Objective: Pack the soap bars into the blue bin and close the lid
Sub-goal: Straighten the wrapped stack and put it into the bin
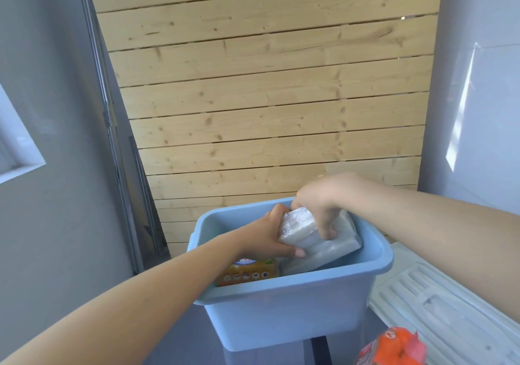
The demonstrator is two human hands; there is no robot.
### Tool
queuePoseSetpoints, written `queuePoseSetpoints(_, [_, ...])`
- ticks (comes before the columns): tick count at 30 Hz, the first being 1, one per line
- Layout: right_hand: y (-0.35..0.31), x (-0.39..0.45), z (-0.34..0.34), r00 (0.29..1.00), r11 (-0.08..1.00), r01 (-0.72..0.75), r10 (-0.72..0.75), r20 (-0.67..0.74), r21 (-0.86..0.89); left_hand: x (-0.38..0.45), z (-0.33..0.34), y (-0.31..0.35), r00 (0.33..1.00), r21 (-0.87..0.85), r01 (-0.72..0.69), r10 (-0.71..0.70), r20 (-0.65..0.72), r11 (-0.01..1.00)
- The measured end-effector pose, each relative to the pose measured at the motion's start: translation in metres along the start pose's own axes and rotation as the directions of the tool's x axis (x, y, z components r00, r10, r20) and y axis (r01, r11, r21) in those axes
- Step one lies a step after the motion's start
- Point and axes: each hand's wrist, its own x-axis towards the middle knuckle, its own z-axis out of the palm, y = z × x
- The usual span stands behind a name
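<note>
A blue bin stands open in front of me, low in the head view. Both hands are inside its top, holding a pack of whitish soap bars wrapped in clear film. My left hand grips the pack's left end from below. My right hand presses down on it from above, fingers curled over the wrap. More wrapped whitish bars lie under it on the bin's right side. An orange-yellow soap pack sits at the bin's near left. The white ribbed lid lies to the right.
A pale wooden slat wall rises behind the bin. Grey walls close in on the left and right. An orange plastic-wrapped item shows at the bottom right, in front of the lid.
</note>
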Motion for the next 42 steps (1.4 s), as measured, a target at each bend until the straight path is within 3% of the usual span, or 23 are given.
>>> queuePoseSetpoints(3, [0.001, 0.002, 0.009, 1.000, 1.000, 0.008, -0.008, -0.025, -0.003, 0.003, 0.005, 0.001, 0.998, 0.021, 0.008, -0.007, -0.057, 1.000])
queuePoseSetpoints(6, [0.010, 0.007, 0.036, 1.000, 0.996, 0.005, -0.003, -0.026, 0.087, 0.004, 0.011, 0.005, 0.993, 0.169, 0.033, -0.014, -0.115, 0.985])
queuePoseSetpoints(9, [0.012, 0.013, 0.054, 1.000, 0.992, 0.013, -0.010, -0.023, 0.125, 0.007, 0.015, 0.007, 0.998, 0.209, 0.052, -0.047, -0.029, 0.976])
queuePoseSetpoints(12, [0.008, 0.020, 0.064, 0.999, 0.994, 0.033, -0.030, -0.033, 0.100, 0.008, 0.020, 0.009, 0.998, 0.391, 0.049, -0.062, 0.021, 0.919])
queuePoseSetpoints(17, [0.009, 0.021, 0.069, 0.970, 0.996, 0.073, -0.084, -0.230, -0.054, 0.014, 0.026, 0.012, 0.993, 0.522, 0.081, -0.112, 0.028, 0.849])
queuePoseSetpoints(20, [0.011, 0.016, 0.067, 0.945, 0.995, 0.018, -0.050, -0.322, -0.101, 0.013, 0.025, 0.010, 0.992, 0.462, 0.092, -0.119, 0.029, 0.882])
queuePoseSetpoints(25, [0.009, 0.016, 0.067, 0.970, 0.999, -0.022, 0.027, -0.241, 0.024, 0.003, 0.007, 0.001, 0.984, 0.384, -0.035, 0.099, -0.148, 0.923])
queuePoseSetpoints(27, [0.009, 0.016, 0.066, 0.976, 0.999, -0.016, 0.025, -0.215, 0.046, 0.001, 0.004, 0.000, 0.977, 0.356, -0.057, 0.126, -0.175, 0.933])
queuePoseSetpoints(36, [0.017, 0.018, 0.059, 0.994, 0.962, -0.008, 0.038, -0.104, 0.272, 0.004, 0.006, -0.001, 0.993, 0.065, 0.108, -0.105, -0.043, 0.992])
queuePoseSetpoints(42, [0.014, 0.015, 0.052, 0.995, 0.968, 0.030, -0.006, -0.099, 0.247, 0.003, 0.005, 0.000, 0.984, 0.136, 0.162, -0.170, 0.045, 0.977])
